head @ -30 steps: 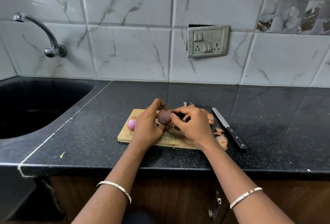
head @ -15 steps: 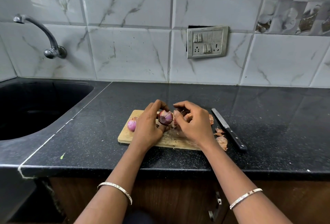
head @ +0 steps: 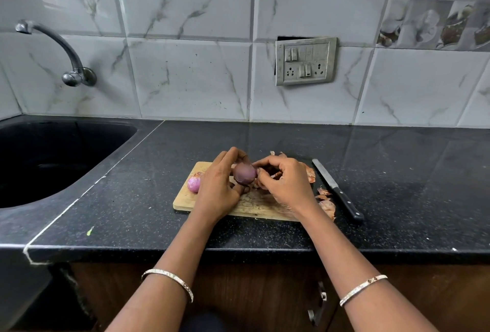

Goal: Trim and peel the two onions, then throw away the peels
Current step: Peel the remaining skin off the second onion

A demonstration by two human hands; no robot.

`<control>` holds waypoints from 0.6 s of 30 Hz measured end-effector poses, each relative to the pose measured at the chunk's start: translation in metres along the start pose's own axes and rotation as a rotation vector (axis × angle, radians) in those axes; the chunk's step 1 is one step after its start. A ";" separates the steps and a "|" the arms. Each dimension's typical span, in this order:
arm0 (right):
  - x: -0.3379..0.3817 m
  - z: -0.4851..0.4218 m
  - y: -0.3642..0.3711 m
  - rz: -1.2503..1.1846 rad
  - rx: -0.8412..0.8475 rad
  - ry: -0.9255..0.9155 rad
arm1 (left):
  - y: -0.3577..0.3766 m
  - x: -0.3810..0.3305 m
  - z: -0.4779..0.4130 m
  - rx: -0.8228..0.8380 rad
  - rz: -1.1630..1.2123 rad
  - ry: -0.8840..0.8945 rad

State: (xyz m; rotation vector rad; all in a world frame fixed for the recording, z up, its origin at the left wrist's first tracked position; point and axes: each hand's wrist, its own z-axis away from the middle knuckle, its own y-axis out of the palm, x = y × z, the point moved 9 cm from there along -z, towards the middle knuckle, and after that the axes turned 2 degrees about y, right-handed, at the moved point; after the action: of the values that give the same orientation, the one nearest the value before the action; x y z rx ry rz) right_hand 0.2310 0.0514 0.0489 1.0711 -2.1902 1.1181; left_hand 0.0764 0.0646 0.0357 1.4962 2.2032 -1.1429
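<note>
A dark purple onion (head: 245, 173) is held just above the wooden cutting board (head: 185, 203). My left hand (head: 218, 188) grips it from the left with thumb and fingers curled round it. My right hand (head: 285, 184) is at the onion's right side, fingertips pinching at its skin. A second, pink peeled onion (head: 193, 183) lies on the board's left end, partly hidden by my left hand. Dry peels (head: 326, 203) lie on the counter right of the board, and more peels (head: 309, 172) sit behind my right hand.
A black-handled knife (head: 338, 190) lies on the black counter (head: 397, 186) right of the board, blade pointing away. A dark sink (head: 53, 159) with a wall tap (head: 71, 66) is at the left. A switch plate (head: 305, 61) is on the tiled wall.
My left hand has turned the onion: half a second ago a paler cut end showed, now a smooth dark side faces me. My right fingers stay working at its right side.
</note>
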 end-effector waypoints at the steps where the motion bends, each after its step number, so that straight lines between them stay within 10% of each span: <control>1: -0.002 0.000 -0.001 0.009 -0.017 0.013 | 0.000 0.000 0.000 0.000 -0.001 -0.008; 18: 0.010 0.001 0.004 0.053 0.047 -0.101 | -0.006 -0.001 0.000 -0.050 0.060 -0.054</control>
State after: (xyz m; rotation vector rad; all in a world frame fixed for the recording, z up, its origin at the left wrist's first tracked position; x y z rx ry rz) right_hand 0.2213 0.0476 0.0532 1.1185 -2.2933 1.1673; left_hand 0.0720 0.0628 0.0388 1.4825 2.1208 -1.0894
